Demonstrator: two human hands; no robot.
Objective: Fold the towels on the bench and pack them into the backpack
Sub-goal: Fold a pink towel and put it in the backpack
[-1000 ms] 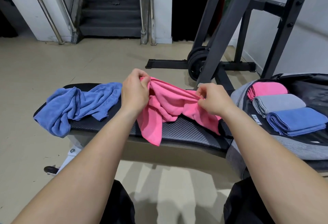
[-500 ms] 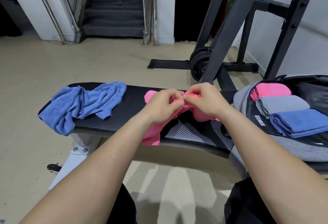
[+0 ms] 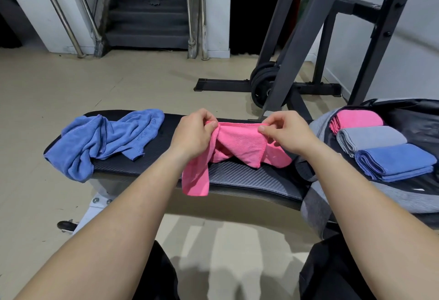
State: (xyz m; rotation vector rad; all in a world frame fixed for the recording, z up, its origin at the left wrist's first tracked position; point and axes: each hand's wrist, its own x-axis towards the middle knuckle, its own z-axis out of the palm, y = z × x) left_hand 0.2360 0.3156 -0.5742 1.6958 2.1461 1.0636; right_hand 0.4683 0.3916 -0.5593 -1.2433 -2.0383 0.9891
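A pink towel [image 3: 240, 145] hangs crumpled over the middle of the black bench [image 3: 249, 176]. My left hand [image 3: 193, 133] pinches its top edge at the left, and my right hand [image 3: 283, 133] pinches the same edge at the right, so the edge runs taut between them. One pink corner droops over the bench's front edge. A blue towel [image 3: 104, 138] lies bunched on the bench's left end. At the right the grey backpack [image 3: 403, 197] lies open with three folded towels in it: pink [image 3: 358, 119], grey [image 3: 370, 138] and blue [image 3: 394, 162].
A dark steel rack [image 3: 306, 45] with weight plates [image 3: 263, 86] stands behind the bench. Stairs with metal handrails [image 3: 147, 10] rise at the back. The floor around is beige. My knees in dark trousers show at the bottom.
My hands were together on the pink towel half a second ago; now they have drawn apart along its top edge, stretching that edge out. The blue towel and backpack have not moved.
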